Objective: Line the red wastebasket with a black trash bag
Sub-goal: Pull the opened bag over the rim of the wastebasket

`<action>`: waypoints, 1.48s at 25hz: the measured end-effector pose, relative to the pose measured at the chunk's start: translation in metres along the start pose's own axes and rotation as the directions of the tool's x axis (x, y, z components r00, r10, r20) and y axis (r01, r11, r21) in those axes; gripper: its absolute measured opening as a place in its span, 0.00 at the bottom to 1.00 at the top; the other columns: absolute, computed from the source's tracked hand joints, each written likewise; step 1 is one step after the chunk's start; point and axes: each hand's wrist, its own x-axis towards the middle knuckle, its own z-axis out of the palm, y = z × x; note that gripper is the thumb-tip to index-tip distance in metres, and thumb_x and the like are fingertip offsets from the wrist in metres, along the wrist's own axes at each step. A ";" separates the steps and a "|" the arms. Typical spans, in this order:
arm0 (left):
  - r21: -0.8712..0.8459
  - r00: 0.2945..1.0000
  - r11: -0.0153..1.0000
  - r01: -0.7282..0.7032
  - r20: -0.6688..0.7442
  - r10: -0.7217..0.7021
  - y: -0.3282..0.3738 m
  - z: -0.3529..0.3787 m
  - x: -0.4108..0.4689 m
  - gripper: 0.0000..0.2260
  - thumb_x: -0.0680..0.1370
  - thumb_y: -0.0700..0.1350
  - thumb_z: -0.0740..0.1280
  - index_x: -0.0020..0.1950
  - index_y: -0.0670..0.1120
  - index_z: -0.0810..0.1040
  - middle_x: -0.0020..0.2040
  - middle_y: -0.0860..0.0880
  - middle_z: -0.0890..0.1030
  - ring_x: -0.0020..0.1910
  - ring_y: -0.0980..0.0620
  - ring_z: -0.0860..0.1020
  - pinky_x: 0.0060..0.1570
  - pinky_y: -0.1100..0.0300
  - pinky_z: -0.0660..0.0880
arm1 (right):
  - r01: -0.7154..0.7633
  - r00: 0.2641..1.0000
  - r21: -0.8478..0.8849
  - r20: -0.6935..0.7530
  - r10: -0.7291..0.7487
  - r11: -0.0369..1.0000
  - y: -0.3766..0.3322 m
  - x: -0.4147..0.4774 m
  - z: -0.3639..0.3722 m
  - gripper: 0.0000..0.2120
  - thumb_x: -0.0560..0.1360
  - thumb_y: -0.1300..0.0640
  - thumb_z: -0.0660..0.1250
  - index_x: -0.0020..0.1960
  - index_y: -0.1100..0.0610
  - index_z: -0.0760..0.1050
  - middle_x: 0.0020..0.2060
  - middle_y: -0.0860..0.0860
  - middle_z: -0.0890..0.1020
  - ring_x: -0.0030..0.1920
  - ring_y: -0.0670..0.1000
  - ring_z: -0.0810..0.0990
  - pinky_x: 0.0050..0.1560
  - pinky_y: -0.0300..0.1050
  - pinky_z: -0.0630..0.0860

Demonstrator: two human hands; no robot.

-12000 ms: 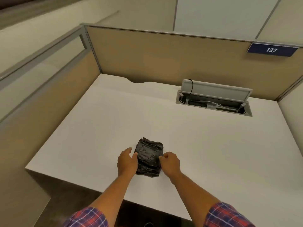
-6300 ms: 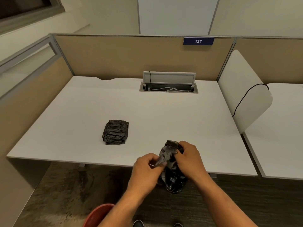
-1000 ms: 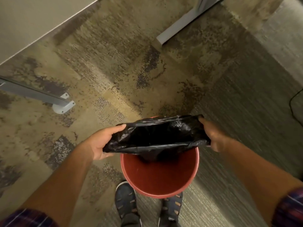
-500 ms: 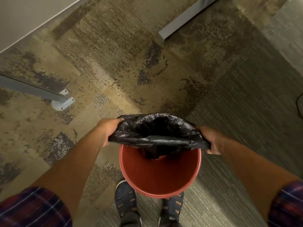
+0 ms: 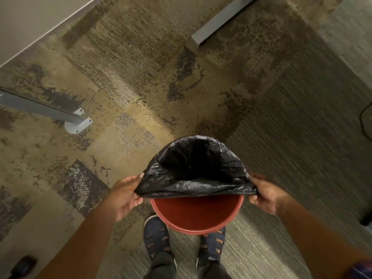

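The red wastebasket (image 5: 196,215) stands on the carpet just in front of my shoes. A black trash bag (image 5: 198,170) hangs into it with its mouth spread wide. The bag's far edge drapes over the basket's far rim, while its near edge is stretched straight across the opening. My left hand (image 5: 125,193) grips the bag's left corner beside the basket's left rim. My right hand (image 5: 265,193) grips the right corner at the right rim. The near half of the basket's red inside is bare.
A grey desk leg with a round foot (image 5: 77,124) lies to the left on the carpet, and another grey desk leg (image 5: 213,27) lies at the top. A black cable (image 5: 363,117) runs at the right edge. My two shoes (image 5: 159,236) stand under the basket's near rim.
The bag's mouth has opened wider and its far edge has gone forward over the basket's far rim. Both hands have dropped lower, to rim level.
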 end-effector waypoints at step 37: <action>0.101 0.967 0.989 -0.104 0.242 0.077 -0.166 0.071 -0.072 0.13 0.74 0.50 0.76 0.45 0.40 0.83 0.43 0.37 0.87 0.47 0.47 0.81 0.48 0.54 0.74 | 0.132 0.991 -0.438 0.023 -0.135 0.889 0.086 -0.017 -0.037 0.12 0.71 0.70 0.77 0.46 0.56 0.79 0.36 0.53 0.85 0.36 0.52 0.83 0.39 0.47 0.73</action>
